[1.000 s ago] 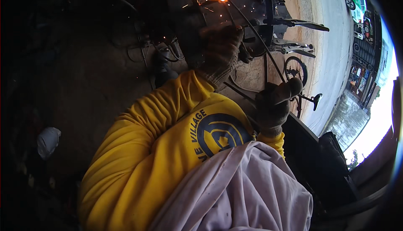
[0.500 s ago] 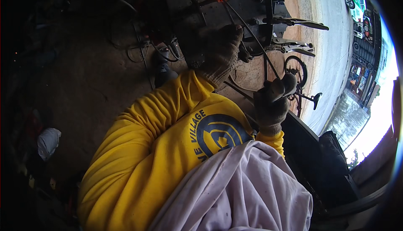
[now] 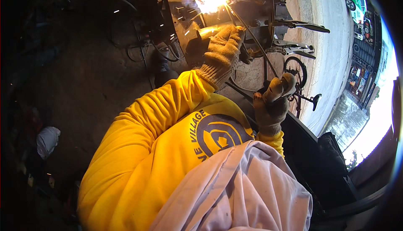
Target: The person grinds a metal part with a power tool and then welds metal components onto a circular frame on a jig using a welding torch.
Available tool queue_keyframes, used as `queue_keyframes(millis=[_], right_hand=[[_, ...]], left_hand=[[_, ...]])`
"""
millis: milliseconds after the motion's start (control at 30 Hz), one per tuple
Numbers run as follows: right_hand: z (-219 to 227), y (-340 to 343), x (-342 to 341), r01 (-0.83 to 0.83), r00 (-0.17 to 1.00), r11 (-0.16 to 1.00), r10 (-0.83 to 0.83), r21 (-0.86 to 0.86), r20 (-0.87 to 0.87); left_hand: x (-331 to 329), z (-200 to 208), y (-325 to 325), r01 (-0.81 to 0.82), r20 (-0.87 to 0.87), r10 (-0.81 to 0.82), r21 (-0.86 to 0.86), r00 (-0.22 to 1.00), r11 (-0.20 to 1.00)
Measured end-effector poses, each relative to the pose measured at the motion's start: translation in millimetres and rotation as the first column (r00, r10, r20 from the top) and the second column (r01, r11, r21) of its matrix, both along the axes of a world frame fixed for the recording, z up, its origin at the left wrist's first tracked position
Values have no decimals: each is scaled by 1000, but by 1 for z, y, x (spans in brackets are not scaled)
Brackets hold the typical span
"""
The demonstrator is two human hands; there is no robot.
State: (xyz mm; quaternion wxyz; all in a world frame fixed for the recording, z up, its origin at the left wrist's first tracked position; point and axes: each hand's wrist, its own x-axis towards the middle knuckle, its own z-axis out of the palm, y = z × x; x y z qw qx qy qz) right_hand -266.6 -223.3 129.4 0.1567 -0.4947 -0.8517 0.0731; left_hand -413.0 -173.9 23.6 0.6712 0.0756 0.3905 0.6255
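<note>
My left hand [image 3: 222, 54], in a knitted work glove, is closed around what looks like a welding electrode holder, mostly hidden by the glove. From that fist a short thin rod [image 3: 231, 17] runs up to a glaring arc [image 3: 213, 2] on a metal workpiece [image 3: 180, 0]. My gloved right hand [image 3: 272, 103], lower and to the right, has its fingers closed on the near end of a long thin metal rod [image 3: 254, 38]. That rod slants up and left to the arc, where glare hides its tip. Sparks fly about the workpiece.
Two locking pliers [image 3: 304, 24] [image 3: 294, 48] jut rightward from the workpiece. Cables [image 3: 136, 54] lie on the floor at left, near my foot [image 3: 164, 73]. A bicycle [image 3: 297, 69] stands beyond my right hand. Past the road [image 3: 327, 63] is a car [image 3: 354, 0].
The small red glow on the workpiece has become a bright arc with sparks and some smoke, lighting my gloves and sleeve. Both hands stay nearly in place.
</note>
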Motion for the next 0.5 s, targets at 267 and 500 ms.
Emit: queue_keyframes(millis=[267,500], right_hand=[[0,-1,2,-25,999,1000,24,11,26],[-5,-18,14,256,954,963,-238,-85,185]], left_hand=[[12,-2,-1,-21,-12,20,-66,1000,998],[-11,-46,-3,-56,698,-142,144,-702,988]])
